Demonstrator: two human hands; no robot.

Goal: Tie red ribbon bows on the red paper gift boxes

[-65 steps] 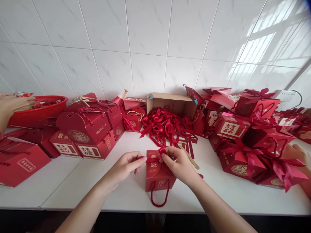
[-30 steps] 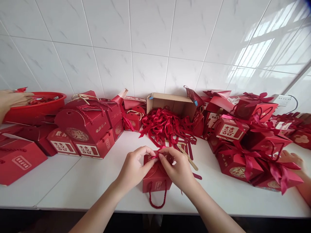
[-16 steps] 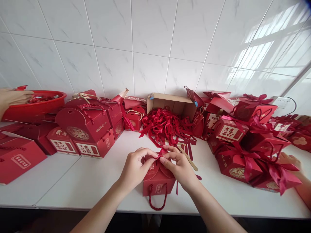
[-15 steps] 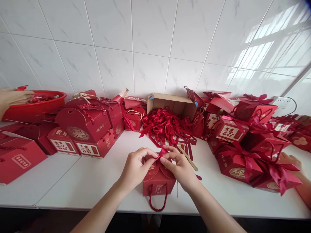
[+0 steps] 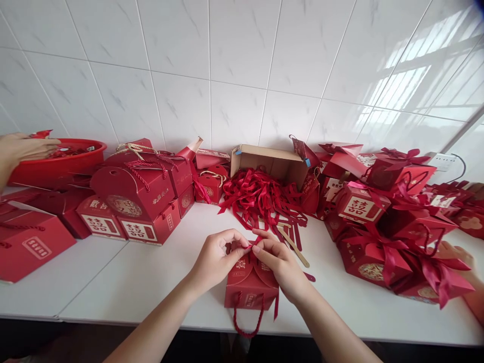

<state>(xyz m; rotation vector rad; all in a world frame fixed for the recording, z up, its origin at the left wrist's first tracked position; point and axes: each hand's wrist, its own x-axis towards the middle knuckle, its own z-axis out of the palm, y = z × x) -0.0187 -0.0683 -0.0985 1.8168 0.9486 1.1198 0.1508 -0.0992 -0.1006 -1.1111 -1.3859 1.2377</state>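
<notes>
A red gift box [image 5: 251, 292] with a rope handle stands near the front edge of the white table [image 5: 162, 282]. Above its folded top, my left hand [image 5: 218, 256] pinches a red ribbon [image 5: 250, 246] between thumb and forefinger. From the other side, my right hand [image 5: 275, 258] pinches the same ribbon, fingertips almost touching those of the left. One ribbon tail hangs down the box's right side. The knot itself is mostly hidden behind my fingers. Behind the hands lies a heap of loose red ribbons [image 5: 260, 194], spilling from a cardboard box [image 5: 272, 156].
Red boxes [image 5: 132, 201] are stacked on the left, and ribbon-tied boxes [image 5: 374, 257] on the right. Flat strips [image 5: 295, 247] lie beyond my right hand. Another person's hand [image 5: 28, 148] is over a red basin [image 5: 56, 169]; a further hand [image 5: 456, 254] shows far right.
Both hands stay at the ribbon, with my fingertips slightly lower on the box. More of the ribbon tail shows at the right side. The hand at the basin has lifted a little with a red packet.
</notes>
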